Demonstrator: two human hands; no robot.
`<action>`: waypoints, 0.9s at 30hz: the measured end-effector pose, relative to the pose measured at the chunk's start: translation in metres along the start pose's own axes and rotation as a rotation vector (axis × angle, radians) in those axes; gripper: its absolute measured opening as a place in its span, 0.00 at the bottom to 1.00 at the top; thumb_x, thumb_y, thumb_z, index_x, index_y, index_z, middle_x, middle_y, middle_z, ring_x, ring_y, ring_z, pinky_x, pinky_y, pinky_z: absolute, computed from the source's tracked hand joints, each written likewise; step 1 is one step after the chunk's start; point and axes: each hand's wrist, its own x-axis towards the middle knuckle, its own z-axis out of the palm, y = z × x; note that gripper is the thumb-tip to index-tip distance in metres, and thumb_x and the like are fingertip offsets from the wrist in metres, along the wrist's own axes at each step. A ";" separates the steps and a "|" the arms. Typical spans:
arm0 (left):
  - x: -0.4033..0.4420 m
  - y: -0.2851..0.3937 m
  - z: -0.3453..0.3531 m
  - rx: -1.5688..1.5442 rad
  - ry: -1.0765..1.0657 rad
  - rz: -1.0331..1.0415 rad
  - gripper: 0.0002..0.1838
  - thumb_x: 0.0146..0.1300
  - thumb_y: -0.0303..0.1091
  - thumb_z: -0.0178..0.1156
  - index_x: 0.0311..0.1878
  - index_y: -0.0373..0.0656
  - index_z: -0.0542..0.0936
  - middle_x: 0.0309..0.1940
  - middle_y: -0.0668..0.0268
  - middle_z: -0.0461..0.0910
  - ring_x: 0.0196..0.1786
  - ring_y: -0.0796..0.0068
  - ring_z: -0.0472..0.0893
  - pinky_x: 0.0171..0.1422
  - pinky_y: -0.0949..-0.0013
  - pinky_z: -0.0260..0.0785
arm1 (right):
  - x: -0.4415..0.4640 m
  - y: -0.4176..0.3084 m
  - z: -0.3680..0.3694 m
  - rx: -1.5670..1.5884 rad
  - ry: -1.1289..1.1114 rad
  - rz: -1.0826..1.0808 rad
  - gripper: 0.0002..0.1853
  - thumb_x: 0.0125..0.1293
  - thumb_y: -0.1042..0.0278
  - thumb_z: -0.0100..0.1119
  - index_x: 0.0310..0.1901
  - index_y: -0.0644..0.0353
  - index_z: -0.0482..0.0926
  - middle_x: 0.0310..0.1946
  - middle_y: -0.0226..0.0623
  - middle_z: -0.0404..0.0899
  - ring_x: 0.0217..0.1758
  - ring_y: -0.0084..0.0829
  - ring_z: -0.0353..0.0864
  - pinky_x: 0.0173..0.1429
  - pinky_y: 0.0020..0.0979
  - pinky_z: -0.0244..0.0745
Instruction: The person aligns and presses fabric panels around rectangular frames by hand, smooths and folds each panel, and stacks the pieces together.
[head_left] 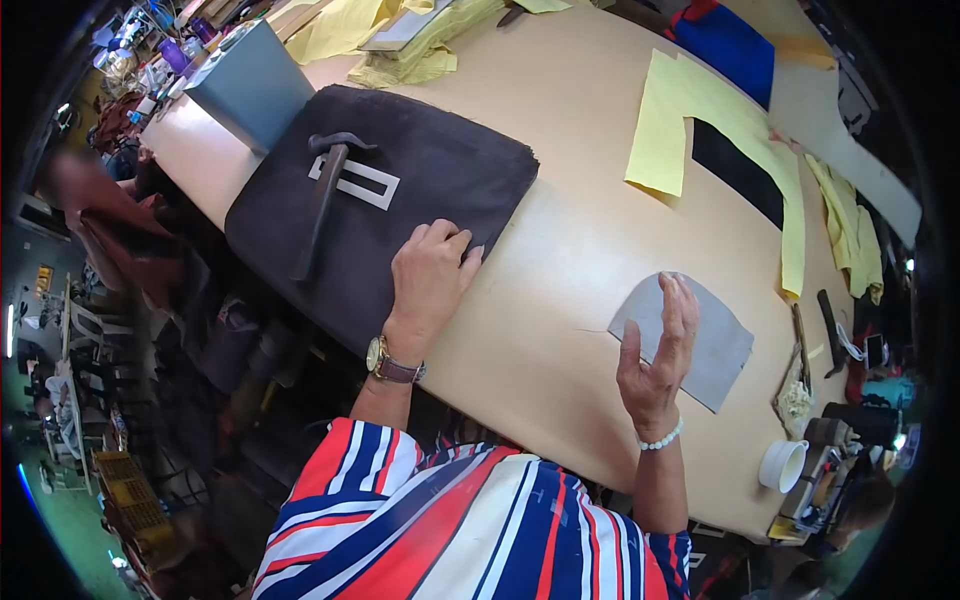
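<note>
My left hand (428, 280), with a watch on its wrist, has its fingers curled at the right edge of a stack of dark cloth-like sheets (440, 150). Its thumb and forefinger close on that edge. On the sheets lie a hammer (325, 200) and a flat white rectangular frame (375, 185) with a slot, partly under the hammer handle. My right hand (660, 350), wearing a beaded bracelet, is held over a grey curved-edge flat piece (722, 350). Its fingers are stretched out and the thumb stands apart, with nothing in the hand. Whether it touches the grey piece I cannot tell.
Yellow sheet material (655, 120) lies at the right with a black piece (740, 170) beside it. A blue-grey box (255, 85) stands at the far left. A white cup (782, 466) sits near the right edge. Another person (130, 230) is at the left, by the table (560, 230).
</note>
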 end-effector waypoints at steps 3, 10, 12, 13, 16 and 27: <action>0.005 -0.011 -0.005 0.043 0.002 0.032 0.08 0.52 0.32 0.62 0.34 0.39 0.82 0.33 0.64 0.79 0.36 0.64 0.77 0.40 0.65 0.71 | 0.009 -0.010 0.019 0.034 0.005 -0.019 0.34 0.54 0.79 0.57 0.64 0.60 0.59 0.59 0.44 0.67 0.64 0.47 0.63 0.67 0.50 0.52; 0.003 -0.014 0.000 -0.219 0.094 -0.087 0.06 0.53 0.27 0.59 0.33 0.35 0.81 0.32 0.59 0.81 0.34 0.61 0.80 0.39 0.66 0.72 | 0.040 -0.036 0.064 0.493 -0.102 0.051 0.35 0.57 0.80 0.55 0.66 0.65 0.53 0.41 0.44 0.78 0.39 0.40 0.79 0.43 0.33 0.73; 0.003 -0.014 -0.002 -0.295 0.084 -0.146 0.06 0.54 0.27 0.59 0.33 0.34 0.80 0.32 0.58 0.81 0.34 0.60 0.81 0.39 0.67 0.72 | 0.052 -0.047 0.091 0.647 -0.117 0.128 0.37 0.59 0.78 0.55 0.67 0.67 0.47 0.37 0.46 0.78 0.32 0.39 0.80 0.37 0.30 0.74; 0.002 -0.014 -0.002 -0.314 0.074 -0.170 0.06 0.54 0.26 0.58 0.34 0.34 0.80 0.33 0.57 0.81 0.34 0.60 0.81 0.40 0.67 0.72 | 0.058 -0.053 0.106 0.685 -0.106 0.168 0.38 0.60 0.77 0.55 0.67 0.69 0.43 0.37 0.48 0.78 0.30 0.39 0.79 0.35 0.30 0.74; 0.002 -0.018 -0.005 -0.351 0.084 -0.152 0.06 0.54 0.26 0.58 0.33 0.33 0.80 0.32 0.57 0.81 0.34 0.60 0.81 0.39 0.67 0.72 | 0.077 -0.071 0.123 0.770 -0.219 0.420 0.43 0.62 0.71 0.55 0.67 0.72 0.34 0.37 0.51 0.78 0.33 0.37 0.80 0.39 0.28 0.75; 0.012 -0.130 -0.040 0.366 0.312 -0.198 0.24 0.56 0.38 0.61 0.55 0.40 0.73 0.48 0.55 0.74 0.45 0.55 0.76 0.52 0.58 0.68 | 0.090 -0.077 0.150 0.309 -0.327 0.451 0.47 0.56 0.67 0.60 0.67 0.72 0.37 0.17 0.45 0.75 0.21 0.45 0.77 0.29 0.38 0.73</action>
